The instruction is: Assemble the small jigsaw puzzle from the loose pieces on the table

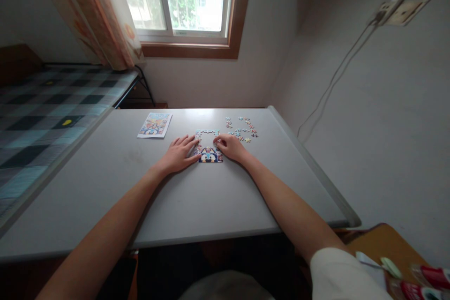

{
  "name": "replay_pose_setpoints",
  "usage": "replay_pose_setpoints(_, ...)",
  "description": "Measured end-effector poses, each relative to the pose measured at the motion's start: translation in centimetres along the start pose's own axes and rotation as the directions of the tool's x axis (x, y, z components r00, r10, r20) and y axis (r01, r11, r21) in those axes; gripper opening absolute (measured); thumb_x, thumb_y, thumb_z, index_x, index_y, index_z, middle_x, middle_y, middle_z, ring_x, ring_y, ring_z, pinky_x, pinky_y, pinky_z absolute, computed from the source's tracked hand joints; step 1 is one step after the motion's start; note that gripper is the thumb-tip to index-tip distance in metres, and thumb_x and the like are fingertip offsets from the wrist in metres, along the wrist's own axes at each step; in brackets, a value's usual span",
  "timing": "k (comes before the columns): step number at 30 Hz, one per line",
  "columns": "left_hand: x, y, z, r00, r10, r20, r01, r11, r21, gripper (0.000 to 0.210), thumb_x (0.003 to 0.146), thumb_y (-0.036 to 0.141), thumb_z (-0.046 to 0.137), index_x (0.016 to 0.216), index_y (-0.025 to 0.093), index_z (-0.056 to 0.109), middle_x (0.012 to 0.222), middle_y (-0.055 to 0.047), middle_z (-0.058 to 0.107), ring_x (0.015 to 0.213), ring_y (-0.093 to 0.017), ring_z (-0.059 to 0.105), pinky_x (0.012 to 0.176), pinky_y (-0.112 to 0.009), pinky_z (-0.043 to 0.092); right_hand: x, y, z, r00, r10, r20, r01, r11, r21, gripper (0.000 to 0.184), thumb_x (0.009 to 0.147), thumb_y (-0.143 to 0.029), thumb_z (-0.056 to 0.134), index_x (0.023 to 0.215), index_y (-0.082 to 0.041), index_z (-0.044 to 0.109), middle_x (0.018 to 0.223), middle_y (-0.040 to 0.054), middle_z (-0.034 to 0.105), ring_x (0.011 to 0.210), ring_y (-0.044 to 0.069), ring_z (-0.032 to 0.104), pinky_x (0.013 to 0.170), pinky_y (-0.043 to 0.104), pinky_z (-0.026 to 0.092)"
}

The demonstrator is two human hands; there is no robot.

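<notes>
A: 2 hands: status?
B: Left hand (180, 153): spread flat, gripping nothing visible, apparently bracing the left edge of the puzzle (209, 157) mid-scene. Right hand (230, 146): pinched at its right side; contents cannot be determined.
A: Beyond?
B: Loose pieces (248, 140), far right, presumably within reach; picture card (154, 125), far left.

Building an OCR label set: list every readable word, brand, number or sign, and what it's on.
None legible.
Picture sheet: any print too small and blurred to read.
Window frame: small greenish mark along the bottom, unreadable.
Red-and-white items at lower right: pale marks on red, too blurred to read.
Partly built puzzle: no lettering I can make out.
</notes>
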State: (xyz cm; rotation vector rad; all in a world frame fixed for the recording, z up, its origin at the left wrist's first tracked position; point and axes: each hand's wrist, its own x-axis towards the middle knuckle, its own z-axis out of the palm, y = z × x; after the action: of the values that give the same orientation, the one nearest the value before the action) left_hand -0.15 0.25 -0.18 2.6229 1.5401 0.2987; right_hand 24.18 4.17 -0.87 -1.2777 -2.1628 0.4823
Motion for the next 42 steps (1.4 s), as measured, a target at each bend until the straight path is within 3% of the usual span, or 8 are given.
replay_pose_setpoints(42,-0.04,0.13,-0.17,1.0,-0.003,0.011,0.003,1.0,-0.004,0.061,0.095,0.056,0.041,0.146,0.023,0.042,0.156,-0.006,0.033,0.144,-0.027,0.025,0.117,-0.045,0.018,0.02,0.05,0.02,1.0,0.003,0.003,-0.003,1.0,-0.005,0.023,0.081,-0.014,0.054,0.091,-0.019,0.073,0.079,0.0026,0.069,0.066,0.013,0.054,0.066,0.023,0.038)
